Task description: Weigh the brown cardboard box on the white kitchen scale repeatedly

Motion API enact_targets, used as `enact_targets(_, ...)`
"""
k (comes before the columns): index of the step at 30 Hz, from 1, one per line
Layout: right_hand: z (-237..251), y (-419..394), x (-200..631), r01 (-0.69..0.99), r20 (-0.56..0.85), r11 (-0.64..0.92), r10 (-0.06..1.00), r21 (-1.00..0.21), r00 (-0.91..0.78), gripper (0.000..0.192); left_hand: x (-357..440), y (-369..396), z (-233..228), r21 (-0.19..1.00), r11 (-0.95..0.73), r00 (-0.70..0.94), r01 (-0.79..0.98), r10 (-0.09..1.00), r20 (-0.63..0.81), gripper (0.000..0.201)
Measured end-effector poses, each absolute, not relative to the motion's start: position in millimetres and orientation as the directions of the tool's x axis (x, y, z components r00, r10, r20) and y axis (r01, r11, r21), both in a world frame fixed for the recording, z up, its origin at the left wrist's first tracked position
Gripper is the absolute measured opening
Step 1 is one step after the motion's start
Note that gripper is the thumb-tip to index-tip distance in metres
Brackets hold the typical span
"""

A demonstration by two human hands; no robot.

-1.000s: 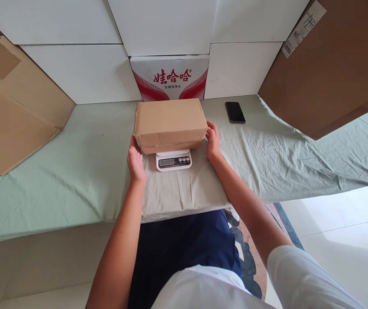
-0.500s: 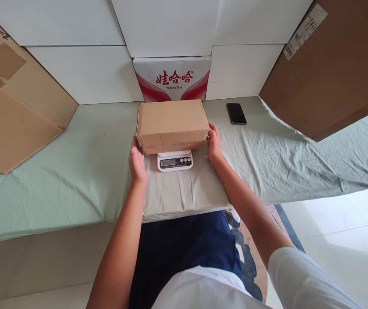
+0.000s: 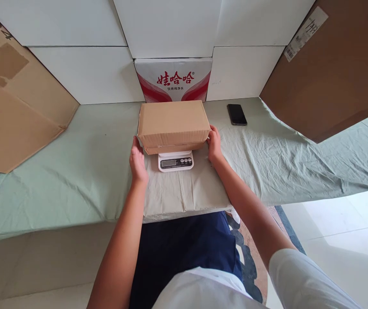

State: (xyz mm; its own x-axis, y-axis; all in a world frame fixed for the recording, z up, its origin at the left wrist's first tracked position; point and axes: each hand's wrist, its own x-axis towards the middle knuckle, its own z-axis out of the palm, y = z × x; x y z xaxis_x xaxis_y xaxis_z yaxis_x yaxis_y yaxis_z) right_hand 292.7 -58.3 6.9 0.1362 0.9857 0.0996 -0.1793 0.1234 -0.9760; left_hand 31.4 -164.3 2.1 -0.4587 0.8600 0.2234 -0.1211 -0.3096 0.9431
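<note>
Presently, one closed cardboard box (image 3: 173, 124) sits on top of one small white kitchen scale (image 3: 175, 161), which rests on the pale green cloth (image 3: 74, 171) covering the table. The box overhangs the scale, leaving only the scale's front panel, with one display and three buttons, exposed. My left hand (image 3: 138, 159) is pressed flat against the box's left end, fingers extended upward along the lower corner. My right hand (image 3: 214, 143) is against the right end, fingers curled about the near corner. Both hands bracket the box by contact at its sides; neither is closed around it, and I cannot tell whether any weight is carried by them. Behind the box stands one white carton (image 3: 173, 79) printed in red, touching or just beside the box's rear edge. One black phone (image 3: 236, 114) lies face up to the right, well apart. Two large brown cardboard sheets lean at the margins: one left (image 3: 13, 103), one right (image 3: 335, 64).
</note>
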Motion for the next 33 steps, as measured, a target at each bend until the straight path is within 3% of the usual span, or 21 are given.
enact_targets(14, 13, -63, 289, -0.188, 0.096, 0.118, 0.988, -0.975, 0.121, 0.036, 32, -165, 5, 0.942, -0.308, -0.474, -0.132, 0.854, 0.212, 0.094)
enact_targets(18, 12, -64, 289, -0.174, 0.124, 0.144, 0.984, -0.974, 0.124, 0.045, 32, -165, 4, 0.943, -0.310, -0.475, -0.123, 0.853, 0.218, 0.095)
enact_targets(24, 15, -72, 290, -0.280, 0.187, 0.213, 0.976, -0.936, 0.115, 0.074, 34, -167, 6, 0.928, -0.352, -0.449, -0.126, 0.854, 0.263, 0.096)
enact_targets(33, 20, -89, 280, -0.268, 0.309, 0.277, 0.948, -0.923, -0.082, 0.072, 37, -166, 4, 0.925, -0.365, -0.406, -0.105, 0.865, 0.295, 0.096)
